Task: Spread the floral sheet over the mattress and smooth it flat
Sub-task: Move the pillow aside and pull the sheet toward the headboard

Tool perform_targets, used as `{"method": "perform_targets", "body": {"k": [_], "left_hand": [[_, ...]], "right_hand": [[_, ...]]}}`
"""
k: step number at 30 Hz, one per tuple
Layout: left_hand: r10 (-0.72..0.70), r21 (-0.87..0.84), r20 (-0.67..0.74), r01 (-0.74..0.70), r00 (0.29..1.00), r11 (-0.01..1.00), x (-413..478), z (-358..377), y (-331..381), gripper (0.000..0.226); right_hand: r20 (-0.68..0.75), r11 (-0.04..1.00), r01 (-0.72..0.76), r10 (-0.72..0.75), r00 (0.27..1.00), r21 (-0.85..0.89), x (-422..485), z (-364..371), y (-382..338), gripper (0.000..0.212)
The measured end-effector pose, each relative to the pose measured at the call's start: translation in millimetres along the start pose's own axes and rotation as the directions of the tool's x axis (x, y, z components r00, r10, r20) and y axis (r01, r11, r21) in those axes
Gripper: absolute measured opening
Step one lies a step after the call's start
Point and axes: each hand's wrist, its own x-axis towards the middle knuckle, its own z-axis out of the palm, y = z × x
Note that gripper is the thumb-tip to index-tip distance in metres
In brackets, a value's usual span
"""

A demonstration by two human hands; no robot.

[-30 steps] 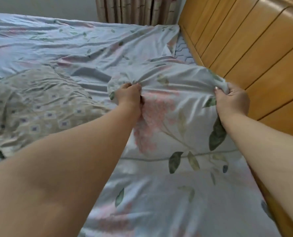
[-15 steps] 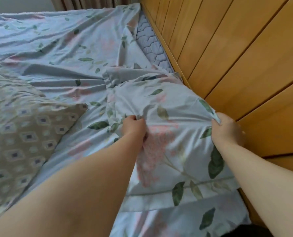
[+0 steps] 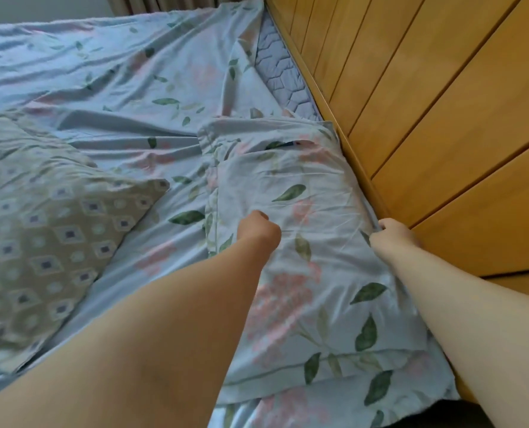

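Grips a bunched fold of the floral sheet (image 3: 312,273) in the left hand (image 3: 258,231), fingers curled tight, just below centre of view. Pinches the sheet's edge with the right hand (image 3: 394,237) at 3 o'clock of the left, knuckles close against the wooden panelling (image 3: 427,118). Holds a doubled-over flap of the sheet stretched between the two, creased, lying over more of the same cloth. Leaves the rest of the sheet rumpled across the bed from 9 to 12 o'clock. Shows a strip of bare quilted mattress (image 3: 277,72) at 12 to 1 o'clock, between sheet and panelling. Has a beige diamond-patterned pillow (image 3: 40,227) on the sheet at 9 o'clock, and curtain folds (image 3: 152,3) at 11 o'clock, at the far edge
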Motion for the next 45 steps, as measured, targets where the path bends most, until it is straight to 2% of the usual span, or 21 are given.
{"method": "perform_targets", "body": {"k": [4, 7, 10, 13, 16, 20, 25, 27, 29, 32, 34, 36, 38, 39, 41, 45], "left_hand": [[0.003, 0.041, -0.004, -0.003, 1.0, 0.999, -8.7, -29.4, -17.0, 0.036], [-0.015, 0.039, -0.015, 0.016, 1.0, 0.999, -11.7, -59.4, -43.4, 0.018], [-0.005, 0.047, -0.05, 0.007, 0.999, 0.999, -15.5, -88.0, -78.7, 0.012], [0.025, 0.199, -0.06, -0.012, 0.998, 0.98, -21.2, -113.7, -134.5, 0.03], [0.004, 0.322, -0.02, 0.002, 1.0, 0.947, -21.6, -134.2, -203.1, 0.033], [-0.063, 0.436, 0.036, 0.041, 0.997, 0.899, -27.7, -155.1, -297.3, 0.036], [-0.166, 0.469, 0.169, 0.069, 0.972, 0.881, -35.7, -154.4, -392.3, 0.038], [-0.167, 0.489, 0.249, 0.025, 0.954, 0.872, -42.4, -149.2, -418.9, 0.041], [-0.128, 0.566, 0.324, -0.083, 0.937, 0.82, -48.1, -143.7, -439.1, 0.046], [-0.035, 0.664, 0.34, -0.214, 0.94, 0.716, -56.8, -137.3, -460.3, 0.048], [-0.054, 0.686, 0.366, -0.23, 0.929, 0.69, -60.9, -133.7, -468.7, 0.049], [-0.112, 0.66, 0.407, -0.207, 0.906, 0.722, -63.6, -133.2, -469.8, 0.044], [-0.168, 0.63, 0.435, -0.166, 0.884, 0.759, -65.3, -135.8, -464.4, 0.037], [-0.184, 0.613, 0.442, -0.145, 0.878, 0.777, -65.8, -138.4, -460.4, 0.035], [-0.205, 0.567, 0.435, -0.089, 0.877, 0.819, -66.8, -145.7, -450.4, 0.035], [-0.209, 0.462, 0.373, 0.014, 0.904, 0.887, -74.3, -169.4, -432.3, 0.037]], "right_hand": [[0.043, 0.997, 0.076, -0.075, 0.996, -0.024, -21.9, 12.8, -30.1, 0.049], [0.065, 0.991, 0.128, -0.126, 0.99, -0.024, -47.7, 29.3, -58.7, 0.044], [0.099, 0.98, 0.2, -0.197, 0.975, -0.022, -77.4, 54.8, -90.2, 0.043], [0.157, 0.961, 0.274, -0.264, 0.952, -0.043, -108.7, 97.9, -119.0, 0.046], [0.246, 0.942, 0.328, -0.3, 0.922, -0.077, -142.5, 154.0, -128.9, 0.045], [0.409, 0.927, 0.352, -0.272, 0.871, -0.132, -184.9, 239.4, -121.6, 0.043], [0.553, 0.907, 0.367, -0.203, 0.808, -0.204, -220.3, 325.1, -105.9, 0.043], [0.593, 0.904, 0.372, -0.184, 0.784, -0.212, -228.7, 349.7, -98.0, 0.048], [0.639, 0.896, 0.368, -0.133, 0.757, -0.249, -236.2, 367.8, -90.3, 0.05], [0.665, 0.852, 0.406, -0.095, 0.741, -0.33, -248.7, 383.3, -73.4, 0.046], [0.69, 0.836, 0.416, -0.064, 0.721, -0.358, -255.8, 389.6, -58.9, 0.051], [0.738, 0.855, 0.382, 0.001, 0.674, -0.351, -261.7, 392.3, -48.3, 0.046], [0.781, 0.858, 0.37, 0.055, 0.622, -0.355, -265.4, 391.0, -45.0, 0.02], [0.784, 0.859, 0.366, 0.064, 0.617, -0.358, -267.5, 388.0, -47.1, 0.016], [0.768, 0.872, 0.356, 0.036, 0.64, -0.337, -269.7, 380.4, -56.7, 0.028], [0.662, 0.894, 0.377, -0.132, 0.737, -0.241, -272.1, 362.0, -88.5, 0.026]]}}
